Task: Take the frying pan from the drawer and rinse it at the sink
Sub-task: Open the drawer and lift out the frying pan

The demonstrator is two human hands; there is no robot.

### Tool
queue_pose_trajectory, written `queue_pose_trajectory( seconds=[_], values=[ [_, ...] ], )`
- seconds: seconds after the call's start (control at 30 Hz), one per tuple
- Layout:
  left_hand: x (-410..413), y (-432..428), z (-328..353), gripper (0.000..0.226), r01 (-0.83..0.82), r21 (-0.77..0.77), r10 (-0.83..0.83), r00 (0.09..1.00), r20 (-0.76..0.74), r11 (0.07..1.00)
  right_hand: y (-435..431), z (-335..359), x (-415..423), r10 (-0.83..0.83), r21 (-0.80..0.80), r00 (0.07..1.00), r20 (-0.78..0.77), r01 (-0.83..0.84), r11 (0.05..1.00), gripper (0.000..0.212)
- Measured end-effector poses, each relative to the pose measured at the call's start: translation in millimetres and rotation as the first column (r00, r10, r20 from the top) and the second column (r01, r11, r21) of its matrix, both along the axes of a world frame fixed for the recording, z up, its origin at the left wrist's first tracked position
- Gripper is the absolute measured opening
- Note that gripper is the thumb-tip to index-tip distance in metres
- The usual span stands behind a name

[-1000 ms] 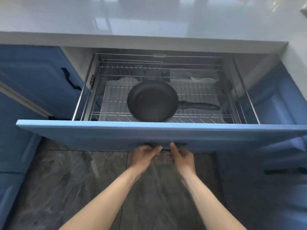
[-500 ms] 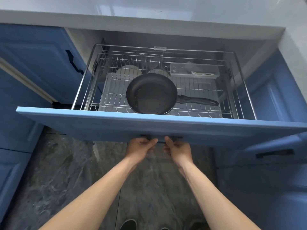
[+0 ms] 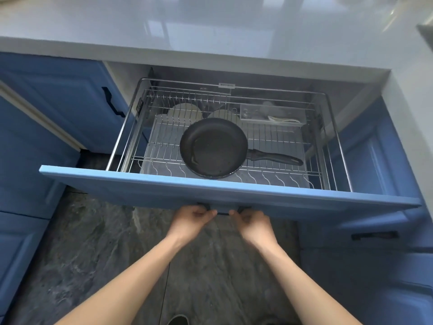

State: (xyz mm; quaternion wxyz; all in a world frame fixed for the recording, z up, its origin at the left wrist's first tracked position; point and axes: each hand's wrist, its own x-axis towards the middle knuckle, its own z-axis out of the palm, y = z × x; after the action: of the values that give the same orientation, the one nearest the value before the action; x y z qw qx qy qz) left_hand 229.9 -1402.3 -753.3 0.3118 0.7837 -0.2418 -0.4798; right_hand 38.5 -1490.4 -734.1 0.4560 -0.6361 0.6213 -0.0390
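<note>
Looking down from the head camera, the view took in a wide pale-blue wooden drawer standing open beneath a glossy white stone desk. The left hand and the right hand sat side by side under the lower edge of the drawer front. Each had its fingers curled round the slim dark metal drawer handle, of which only a short stretch showed between the two thumbs. Both bare forearms reached up from the bottom of the frame.

Inside the drawer, a chrome wire rack filled the space. The round black non-stick frying pan lay flat on the rack's wires near the front, about midway across, bowl up. Its straight black pan handle pointed to the right. Neither hand touched the pan. Behind it, at the back left, pale round plates stood on edge in the rack's slots. At the back right, a shallow clear plastic cutlery tray held pale utensils too blurred to tell apart.

To the left, a blue panelled cabinet door carried a black bar pull. Dark grey marbled floor tiles lay below, and the toe of a dark shoe showed at the bottom edge.
</note>
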Motion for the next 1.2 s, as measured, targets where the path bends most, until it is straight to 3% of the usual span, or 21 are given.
queue_pose_trajectory(
  seconds=[0.17, 0.33, 0.47, 0.7, 0.8, 0.9, 0.97, 1.03, 1.2],
  values=[
    [9, 14, 97, 0.06, 0.142, -0.059, -0.126, 0.969, 0.213, 0.988, -7, 95, -10, 0.21, -0.062, 0.975, -0.07, -0.215, 0.975, 0.056],
    [33, -9, 191, 0.045, 0.206, -0.176, -0.134, 0.925, 0.355, 0.963, -38, 180, -1, 0.265, -0.147, 0.964, 0.017, -0.259, 0.955, 0.058],
    [83, -56, 215, 0.081, 0.291, -0.164, -0.181, 0.857, 0.482, 0.943, -95, 205, 23, 0.27, -0.248, 0.962, -0.038, -0.271, 0.93, 0.066],
    [168, -145, 162, 0.105, 0.547, 0.189, -0.511, 0.528, 0.678, 0.816, -182, 149, 61, 0.329, -0.181, 0.865, -0.379, -0.417, 0.891, 0.081],
    [185, -172, 111, 0.104, 0.537, 0.3, -0.578, 0.48, 0.66, 0.789, -209, 92, 67, 0.351, -0.137, 0.802, -0.484, -0.465, 0.875, 0.079],
    [193, -191, 66, 0.09, 0.571, 0.421, -0.693, 0.429, 0.579, 0.705, -228, 34, 72, 0.404, -0.062, 0.727, -0.555, -0.52, 0.852, 0.079],
    [194, -196, 38, 0.082, 0.59, 0.47, -0.749, 0.435, 0.5, 0.656, -235, 2, 73, 0.439, -0.021, 0.691, -0.574, -0.549, 0.836, 0.076],
    [199, -198, 14, 0.076, 0.594, 0.455, -0.748, 0.512, 0.423, 0.664, -238, -24, 72, 0.465, -0.011, 0.674, -0.574, -0.575, 0.818, 0.071],
    [210, -193, -21, 0.05, 0.472, 0.326, -0.57, 0.734, 0.369, 0.819, -244, -45, 71, 0.485, -0.01, 0.699, -0.526, -0.575, 0.818, 0.057]
  ],
)
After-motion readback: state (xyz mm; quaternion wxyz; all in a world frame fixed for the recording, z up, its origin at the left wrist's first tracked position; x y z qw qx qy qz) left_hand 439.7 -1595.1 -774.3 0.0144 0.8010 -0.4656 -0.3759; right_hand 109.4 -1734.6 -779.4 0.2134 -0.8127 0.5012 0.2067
